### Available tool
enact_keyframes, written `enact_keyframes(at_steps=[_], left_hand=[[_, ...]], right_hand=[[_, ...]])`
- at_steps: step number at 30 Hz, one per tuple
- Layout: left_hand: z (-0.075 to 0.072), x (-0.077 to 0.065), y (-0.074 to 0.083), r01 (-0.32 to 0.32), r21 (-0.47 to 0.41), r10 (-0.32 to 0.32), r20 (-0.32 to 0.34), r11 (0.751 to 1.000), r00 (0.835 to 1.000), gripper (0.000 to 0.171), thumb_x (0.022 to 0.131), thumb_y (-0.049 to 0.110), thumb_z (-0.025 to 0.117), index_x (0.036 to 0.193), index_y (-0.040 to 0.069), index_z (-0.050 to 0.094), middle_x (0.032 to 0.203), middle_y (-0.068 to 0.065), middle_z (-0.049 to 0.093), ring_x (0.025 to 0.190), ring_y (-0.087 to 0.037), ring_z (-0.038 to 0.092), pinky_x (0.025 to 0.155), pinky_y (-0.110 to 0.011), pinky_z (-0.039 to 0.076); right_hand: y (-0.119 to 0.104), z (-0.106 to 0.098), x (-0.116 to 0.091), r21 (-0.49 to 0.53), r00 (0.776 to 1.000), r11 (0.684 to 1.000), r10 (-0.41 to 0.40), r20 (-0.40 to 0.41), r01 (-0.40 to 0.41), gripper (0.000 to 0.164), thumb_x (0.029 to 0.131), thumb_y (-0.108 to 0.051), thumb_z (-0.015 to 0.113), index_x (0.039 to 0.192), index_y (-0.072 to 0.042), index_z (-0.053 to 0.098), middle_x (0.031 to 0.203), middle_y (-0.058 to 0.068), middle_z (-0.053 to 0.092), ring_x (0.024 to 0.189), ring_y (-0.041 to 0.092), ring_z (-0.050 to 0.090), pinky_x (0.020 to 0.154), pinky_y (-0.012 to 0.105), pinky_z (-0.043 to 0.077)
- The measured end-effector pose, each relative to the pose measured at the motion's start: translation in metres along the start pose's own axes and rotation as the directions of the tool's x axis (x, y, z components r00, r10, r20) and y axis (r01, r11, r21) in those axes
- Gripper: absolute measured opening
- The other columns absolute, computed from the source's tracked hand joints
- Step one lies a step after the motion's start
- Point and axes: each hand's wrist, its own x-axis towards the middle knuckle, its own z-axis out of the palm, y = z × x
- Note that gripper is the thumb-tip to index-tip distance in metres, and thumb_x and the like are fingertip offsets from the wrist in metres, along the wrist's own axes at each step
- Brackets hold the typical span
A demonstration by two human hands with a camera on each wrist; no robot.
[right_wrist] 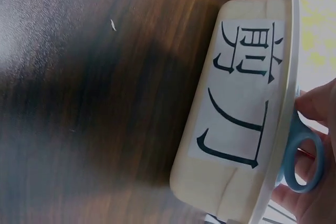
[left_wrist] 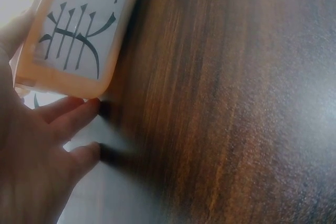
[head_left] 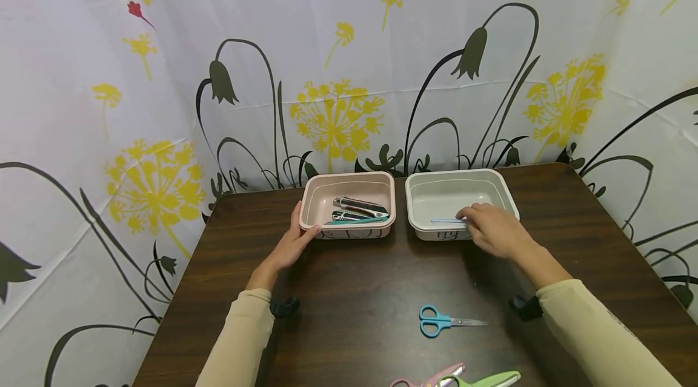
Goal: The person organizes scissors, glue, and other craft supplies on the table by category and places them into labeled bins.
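Note:
My right hand [head_left: 493, 229] grips a pair of scissors at the front of the white bin [head_left: 460, 177]. The scissors' blue handle loop [right_wrist: 319, 163] shows beside the bin's rim in the right wrist view, and a pale blue strip of the scissors [head_left: 448, 221] lies inside the rim in the head view. With its fingers fairly straight, my left hand [head_left: 291, 244] touches the left front corner of the pink bin [head_left: 349, 179]. Inside that bin lie several utility knives [head_left: 360, 205], one with a teal body [head_left: 357, 221] along the front wall.
Blue-handled scissors [head_left: 436, 321] lie on the dark wooden table [head_left: 349, 290], blades pointing right. Nearer the front edge are pink scissors [head_left: 444, 373] and green scissors [head_left: 493, 380], partly cut off. Both bins carry black-lettered labels [right_wrist: 236, 93]. A flower-print curtain [head_left: 338, 42] hangs behind the table.

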Motion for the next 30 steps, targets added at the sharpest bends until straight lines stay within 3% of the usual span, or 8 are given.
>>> enact_keyframes(at_steps=[8,13,19,25,30], left_hand=[[-0.001,0.001,-0.004,-0.036,-0.026,0.036,0.001,0.999,0.999,0.084,0.102,0.020,0.055,0.155,0.005,-0.008,0.150,-0.037,0.025,0.134,-0.048,0.035,0.107,-0.055,0.028],[0.002,0.007,-0.019,-0.039,-0.031,0.039,-0.012,0.999,0.999,0.085,0.101,0.020,0.055,0.155,0.005,-0.008,0.150,-0.037,0.025,0.133,-0.049,0.035,0.107,-0.057,0.026],[0.006,0.016,-0.041,-0.042,0.002,0.042,-0.054,0.999,0.998,0.085,0.102,0.028,0.056,0.157,0.012,-0.007,0.151,-0.032,0.027,0.133,-0.044,0.037,0.108,-0.055,0.027],[0.007,0.014,-0.040,-0.053,-0.008,0.053,-0.052,0.999,0.997,0.085,0.101,0.028,0.056,0.157,0.013,-0.007,0.152,-0.032,0.027,0.134,-0.044,0.037,0.108,-0.056,0.026],[0.003,0.007,-0.020,-0.037,-0.028,0.036,-0.016,0.999,0.999,0.085,0.102,0.023,0.055,0.156,0.009,-0.009,0.152,-0.035,0.023,0.135,-0.047,0.034,0.108,-0.056,0.025]], right_hand=[[0.011,0.000,0.012,0.158,0.990,0.981,0.095,0.108,-0.112,0.031,0.098,-0.006,0.044,0.120,-0.002,0.065,0.070,-0.002,0.053,0.064,0.016,0.047,0.062,0.036,0.039],[0.015,0.003,0.012,0.141,0.983,0.979,0.131,0.129,-0.149,0.036,0.104,-0.026,0.047,0.128,-0.003,0.061,0.091,0.008,0.069,0.080,0.023,0.063,0.072,0.047,0.049],[0.019,0.008,0.013,0.125,0.970,0.970,0.189,0.151,-0.208,0.052,0.104,-0.046,0.042,0.130,-0.006,0.062,0.111,0.014,0.070,0.098,0.033,0.065,0.082,0.054,0.048],[0.022,0.008,0.013,0.094,0.952,0.962,0.233,0.198,-0.255,0.065,0.103,-0.054,0.034,0.130,-0.002,0.062,0.122,0.019,0.065,0.111,0.041,0.060,0.090,0.059,0.043],[0.023,0.008,0.013,0.062,0.945,0.964,0.238,0.225,-0.257,0.069,0.103,-0.056,0.030,0.130,-0.001,0.062,0.122,0.019,0.066,0.113,0.042,0.058,0.092,0.060,0.042]])
